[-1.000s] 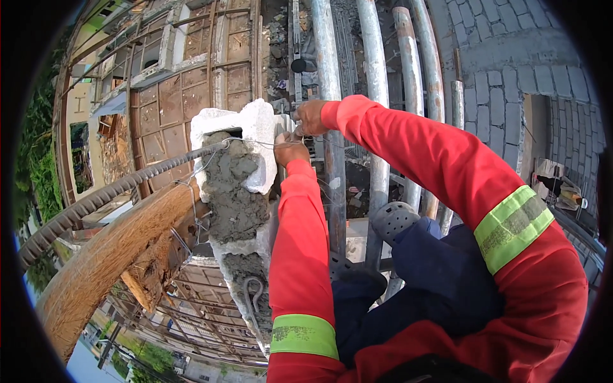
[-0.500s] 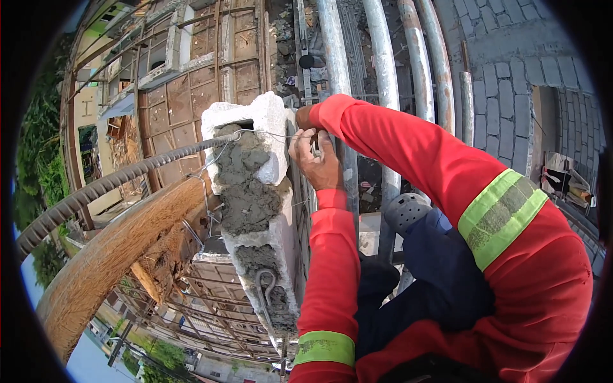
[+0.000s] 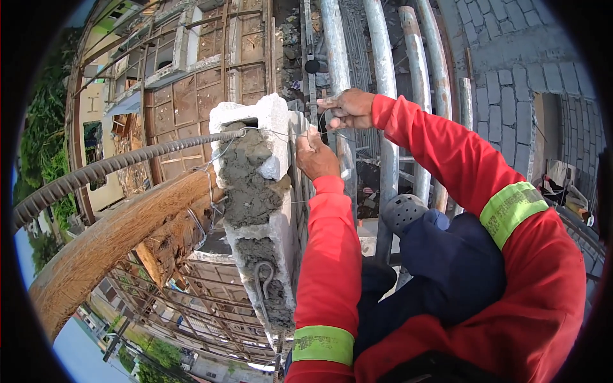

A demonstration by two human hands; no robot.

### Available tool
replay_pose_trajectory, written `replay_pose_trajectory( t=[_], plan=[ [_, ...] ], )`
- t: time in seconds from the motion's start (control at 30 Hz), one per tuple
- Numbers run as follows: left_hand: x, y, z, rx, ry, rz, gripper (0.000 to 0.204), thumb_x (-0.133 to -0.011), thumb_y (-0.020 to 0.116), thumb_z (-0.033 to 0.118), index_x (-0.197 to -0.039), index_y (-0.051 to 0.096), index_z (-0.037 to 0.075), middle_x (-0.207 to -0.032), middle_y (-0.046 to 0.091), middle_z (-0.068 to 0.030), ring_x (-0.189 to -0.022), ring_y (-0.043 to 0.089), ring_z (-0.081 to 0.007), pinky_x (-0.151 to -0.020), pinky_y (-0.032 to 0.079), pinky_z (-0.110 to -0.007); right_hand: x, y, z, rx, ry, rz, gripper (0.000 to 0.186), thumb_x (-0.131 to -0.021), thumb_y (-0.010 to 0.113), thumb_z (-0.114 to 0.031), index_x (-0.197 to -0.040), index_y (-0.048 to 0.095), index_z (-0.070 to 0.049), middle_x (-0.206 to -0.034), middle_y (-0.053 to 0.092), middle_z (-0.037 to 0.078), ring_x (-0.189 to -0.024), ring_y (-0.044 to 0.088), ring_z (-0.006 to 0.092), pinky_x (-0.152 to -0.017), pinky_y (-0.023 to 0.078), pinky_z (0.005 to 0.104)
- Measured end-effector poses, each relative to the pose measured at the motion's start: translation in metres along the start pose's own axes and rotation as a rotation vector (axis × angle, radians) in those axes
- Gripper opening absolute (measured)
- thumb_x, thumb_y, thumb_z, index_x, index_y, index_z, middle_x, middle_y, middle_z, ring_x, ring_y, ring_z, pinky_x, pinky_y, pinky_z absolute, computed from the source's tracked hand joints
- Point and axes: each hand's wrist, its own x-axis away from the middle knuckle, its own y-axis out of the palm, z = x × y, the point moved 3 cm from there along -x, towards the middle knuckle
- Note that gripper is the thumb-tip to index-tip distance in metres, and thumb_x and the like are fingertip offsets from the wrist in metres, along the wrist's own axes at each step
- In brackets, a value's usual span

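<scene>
A: Entry. A thin binding wire point(image 3: 274, 133) is seen stretched from the ribbed rebar point(image 3: 128, 163) across the top of the white block point(image 3: 265, 118), over its grey mortar fill point(image 3: 246, 179), toward the hands.

B: Hand states?

A: The left hand point(image 3: 316, 156) is closed, fingers pinched together on the wire just beside the block's right edge. The right hand point(image 3: 348, 108) is held above and to the right of it, near a scaffold pole point(image 3: 338, 70); its fingers are curled, seemingly on the wire's free end, though the strand there is too fine to be confirmed.

B: Handling judgement?

A: The wire should probably be kept taut between both hands, so that no slack is left at the rebar end. The pull is best directed along the block's top, not upward, since the mortar looks soft. Loops of spare wire point(image 3: 204, 191) hanging beside the wooden beam point(image 3: 108, 242) should be kept out of the strand.
</scene>
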Motion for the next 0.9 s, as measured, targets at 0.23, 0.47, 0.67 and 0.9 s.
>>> replay_pose_trajectory(
  t=[0.23, 0.47, 0.67, 0.9],
  plan=[
    [-0.004, 0.002, -0.012, -0.054, 0.152, -0.026, 0.028, -0.087, 0.049, 0.025, -0.081, 0.059, 0.000, -0.076, 0.059, -0.0201, -0.072, 0.055, -0.0367, -0.065, 0.043, -0.043, 0.026, -0.034, -0.003, 0.240, -0.206, -0.029, 0.030, -0.086, 0.058, -0.025, -0.101, 0.055, 0.001, -0.053, 0.046, -0.002, -0.058, 0.053, 0.0105, -0.071, 0.051, 0.0291],
    [-0.002, 0.001, -0.012, -0.102, 0.200, -0.042, 0.027, -0.086, 0.051, 0.025, -0.081, 0.060, 0.001, -0.074, 0.058, -0.0195, -0.071, 0.054, -0.0374, -0.064, 0.042, -0.044, 0.004, -0.010, -0.017, 1.007, -0.062, -0.272, 0.026, -0.086, 0.057, -0.031, -0.094, 0.059, -0.007, -0.066, 0.055, 0.000, -0.064, 0.058, 0.0130, -0.059, 0.049, 0.0283],
    [-0.007, -0.003, -0.006, -0.209, 0.230, -0.027, 0.025, -0.086, 0.051, 0.023, -0.081, 0.061, 0.001, -0.076, 0.059, -0.0199, -0.072, 0.054, -0.0375, -0.064, 0.042, -0.044, 0.008, -0.045, 0.009, 0.418, -0.191, 0.207, 0.031, -0.087, 0.053, -0.038, -0.080, 0.059, -0.008, -0.066, 0.053, -0.001, -0.067, 0.057, 0.0133, -0.062, 0.048, 0.0299],
    [-0.007, -0.008, -0.006, -0.001, 0.152, -0.140, 0.029, -0.085, 0.055, 0.028, -0.091, 0.060, 0.000, -0.078, 0.062, -0.0132, -0.075, 0.059, -0.0247, -0.068, 0.045, -0.036, 0.062, -0.051, 0.011, -0.132, -0.181, -0.013, 0.038, -0.090, 0.047, -0.040, -0.069, 0.051, -0.008, -0.070, 0.052, 0.001, -0.082, 0.057, 0.0147, -0.078, 0.045, 0.0331]
  ],
)
